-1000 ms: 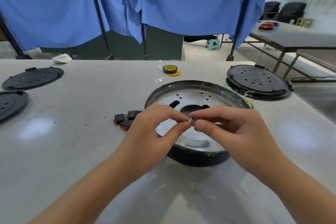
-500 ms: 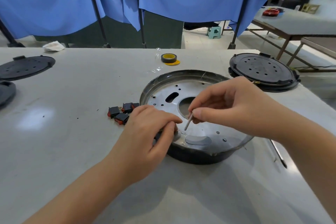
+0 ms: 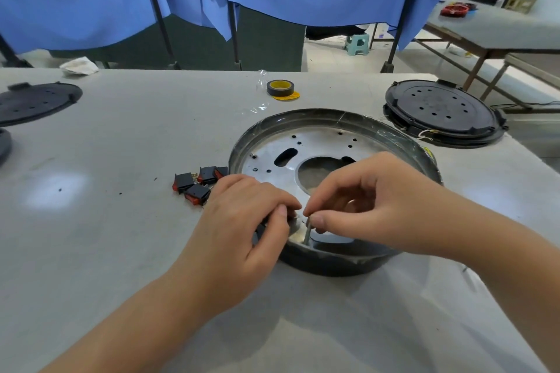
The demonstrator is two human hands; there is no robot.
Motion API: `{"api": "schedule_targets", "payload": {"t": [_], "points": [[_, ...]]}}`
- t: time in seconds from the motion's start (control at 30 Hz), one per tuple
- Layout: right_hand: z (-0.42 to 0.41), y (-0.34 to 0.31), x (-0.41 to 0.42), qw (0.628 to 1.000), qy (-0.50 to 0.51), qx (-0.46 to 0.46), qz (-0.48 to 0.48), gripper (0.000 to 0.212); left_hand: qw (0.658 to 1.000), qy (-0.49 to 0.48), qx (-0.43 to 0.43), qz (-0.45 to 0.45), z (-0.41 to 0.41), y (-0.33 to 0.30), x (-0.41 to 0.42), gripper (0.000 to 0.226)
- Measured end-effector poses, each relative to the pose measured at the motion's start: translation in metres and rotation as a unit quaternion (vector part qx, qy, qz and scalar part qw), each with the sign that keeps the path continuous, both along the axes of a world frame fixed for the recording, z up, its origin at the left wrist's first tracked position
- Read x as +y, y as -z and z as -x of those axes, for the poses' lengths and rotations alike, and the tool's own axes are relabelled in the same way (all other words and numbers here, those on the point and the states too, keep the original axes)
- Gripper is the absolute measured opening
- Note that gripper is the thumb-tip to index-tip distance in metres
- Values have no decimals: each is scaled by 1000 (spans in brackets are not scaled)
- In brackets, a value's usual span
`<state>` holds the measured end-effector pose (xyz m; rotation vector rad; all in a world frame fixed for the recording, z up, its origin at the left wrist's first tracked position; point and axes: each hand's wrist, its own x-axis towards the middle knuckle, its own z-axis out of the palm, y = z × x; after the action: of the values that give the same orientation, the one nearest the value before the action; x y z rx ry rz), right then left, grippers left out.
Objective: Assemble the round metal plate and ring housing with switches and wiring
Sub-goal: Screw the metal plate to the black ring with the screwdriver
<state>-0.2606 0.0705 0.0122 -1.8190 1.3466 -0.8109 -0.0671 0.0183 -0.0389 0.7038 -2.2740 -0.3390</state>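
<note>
On the bench (image 3: 106, 145) in front of me, the round metal plate (image 3: 321, 145) is sitting inside the black ring housing (image 3: 333, 263). My right hand (image 3: 372, 203) is pinching a thin pin (image 3: 307, 232) and poking it down near the plate's front edge. My left hand (image 3: 242, 227) is curling over the rim and holding it. The red and black switches (image 3: 197, 185) are lying beside the ring, not put in yet, I think. I cannot see the hole under my fingers.

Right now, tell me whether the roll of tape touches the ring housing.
Apart. The head view shows bare table between the roll of tape and the far rim of the ring housing.
</note>
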Motion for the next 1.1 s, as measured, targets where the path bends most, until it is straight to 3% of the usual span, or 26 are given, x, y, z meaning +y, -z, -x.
{"api": "schedule_targets", "payload": {"t": [0.17, 0.33, 0.5, 0.63, 0.77, 0.87, 0.97, 1.1], "points": [[-1, 2, -1, 999, -12, 43, 0, 9, 1000, -1, -1, -1, 1, 0, 0, 28], [12, -16, 1, 998, 28, 54, 21, 24, 1000, 1, 3, -22, -2, -2, 1, 28], [62, -35, -1, 972, 182, 138, 46, 26, 998, 6, -20, -65, -3, -10, 1, 26], [103, -24, -8, 925, 303, 228, -31, 21, 986, 13, -35, -162, -4, -25, -2, 15], [124, -14, -9, 906, 337, 221, -132, 29, 967, 8, -119, -225, -1, -44, -12, 9], [135, -13, -8, 902, 361, 191, -142, 26, 937, 36, -219, -268, 7, -62, -20, 9], [135, -4, -13, 885, 384, 210, -162, 33, 902, 49, -331, -275, 19, -77, -25, 7], [123, 15, -22, 870, 392, 212, -212, 41, 875, 14, -404, -266, 32, -82, -30, 17]]}}
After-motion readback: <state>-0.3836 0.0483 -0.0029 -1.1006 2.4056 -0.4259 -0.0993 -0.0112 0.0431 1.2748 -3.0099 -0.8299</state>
